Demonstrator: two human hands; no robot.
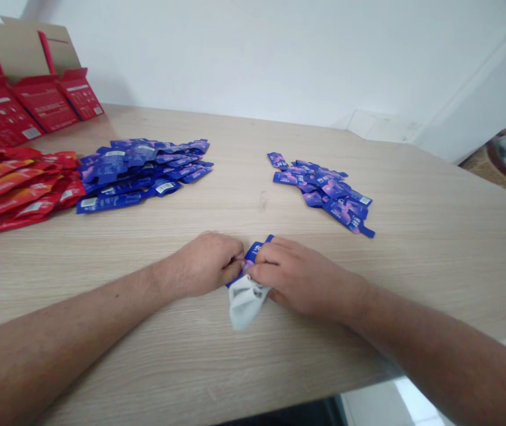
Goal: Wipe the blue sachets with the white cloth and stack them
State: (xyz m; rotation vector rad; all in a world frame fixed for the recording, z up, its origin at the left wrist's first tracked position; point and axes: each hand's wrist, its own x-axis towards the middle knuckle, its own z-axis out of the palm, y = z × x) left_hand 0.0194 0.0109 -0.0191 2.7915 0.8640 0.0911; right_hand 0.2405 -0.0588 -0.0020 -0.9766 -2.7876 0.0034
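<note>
My left hand (pixel 203 264) and my right hand (pixel 299 278) meet near the table's front, both pinching a blue-and-purple foil sachet (pixel 253 257). A crumpled white cloth-like piece (pixel 246 302) hangs from the sachet's lower end, touching my right hand. Much of the sachet is hidden by my fingers. Ahead and to the left lies a large heap of similar blue sachets (pixel 141 171). A smaller heap of blue-and-purple sachets (pixel 324 192) lies ahead and to the right. Neither hand touches these heaps.
A pile of red sachets (pixel 17 189) touches the left heap at the edge of the light wood table (pixel 412 248). Behind it stand open red cardboard cartons (pixel 44 103). A white wall (pixel 253 53) rises behind the table. A curved brown object (pixel 503 163) sits beyond the right side.
</note>
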